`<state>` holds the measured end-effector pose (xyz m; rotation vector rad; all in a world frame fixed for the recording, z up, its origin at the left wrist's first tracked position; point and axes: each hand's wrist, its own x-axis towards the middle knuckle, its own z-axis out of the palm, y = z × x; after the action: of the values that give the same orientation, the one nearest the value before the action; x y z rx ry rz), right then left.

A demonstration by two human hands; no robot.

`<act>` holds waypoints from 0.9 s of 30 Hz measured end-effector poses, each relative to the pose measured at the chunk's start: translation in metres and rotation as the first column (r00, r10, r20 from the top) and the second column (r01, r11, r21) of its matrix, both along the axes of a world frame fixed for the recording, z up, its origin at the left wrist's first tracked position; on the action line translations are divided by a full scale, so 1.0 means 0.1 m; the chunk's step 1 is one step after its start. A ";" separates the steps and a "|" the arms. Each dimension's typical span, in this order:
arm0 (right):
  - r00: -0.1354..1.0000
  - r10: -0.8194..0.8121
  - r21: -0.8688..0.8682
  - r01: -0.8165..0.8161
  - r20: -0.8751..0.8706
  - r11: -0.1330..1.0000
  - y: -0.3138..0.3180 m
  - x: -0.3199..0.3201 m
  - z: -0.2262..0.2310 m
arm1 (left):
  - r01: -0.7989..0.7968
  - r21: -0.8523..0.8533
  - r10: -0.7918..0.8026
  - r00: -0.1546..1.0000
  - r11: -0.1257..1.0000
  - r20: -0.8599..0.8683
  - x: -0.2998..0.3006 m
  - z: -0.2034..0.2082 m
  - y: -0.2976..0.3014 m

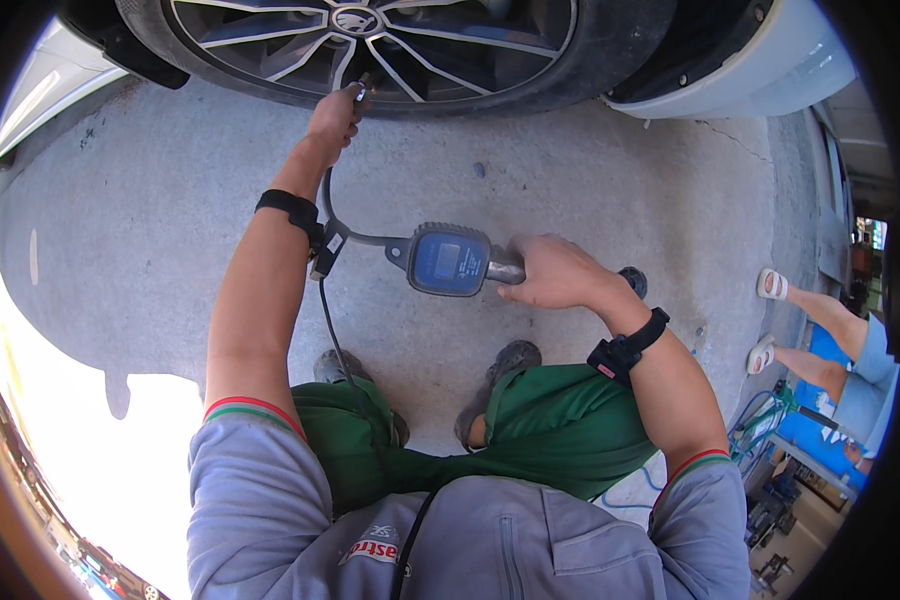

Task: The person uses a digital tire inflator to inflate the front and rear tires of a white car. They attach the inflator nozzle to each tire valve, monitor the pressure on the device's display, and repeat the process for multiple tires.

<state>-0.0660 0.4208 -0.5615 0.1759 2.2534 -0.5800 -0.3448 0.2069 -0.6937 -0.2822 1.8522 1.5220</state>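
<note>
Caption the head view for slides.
Left grip holds black hose near silver-spoked wheel; right grip holds square blue gauge by metal handle.

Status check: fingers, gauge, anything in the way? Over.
Left fingers gripping shiny fitting at wheel. Right fingers around metal handle of blue-faced gauge, face up. Possible snag: thin black cable below left wristband.

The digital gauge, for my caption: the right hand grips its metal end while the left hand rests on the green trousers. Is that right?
No: the head view shows the left hand out by the car wheel, holding a metal fitting, not on the green trousers. The right hand grips the metal end.
</note>
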 end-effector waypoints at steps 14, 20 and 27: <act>1.000 0.007 0.007 -0.007 0.002 1.000 -0.01 -0.01 0.00 | 0.003 -0.029 -0.003 1.000 1.000 0.006 -0.01 0.00 0.00; 1.000 0.006 -0.001 -0.006 -0.004 1.000 -0.01 -0.01 0.00 | 0.011 -0.029 -0.011 1.000 1.000 0.002 -0.02 -0.02 0.00; 1.000 0.016 0.015 -0.016 0.007 1.000 -0.01 -0.02 -0.01 | 0.003 -0.054 -0.004 1.000 0.999 -0.025 0.02 0.01 0.01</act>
<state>-0.0679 0.4198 -0.5622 0.1675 2.2507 -0.5532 -0.3429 0.2083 -0.6932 -0.2859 1.9141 1.4812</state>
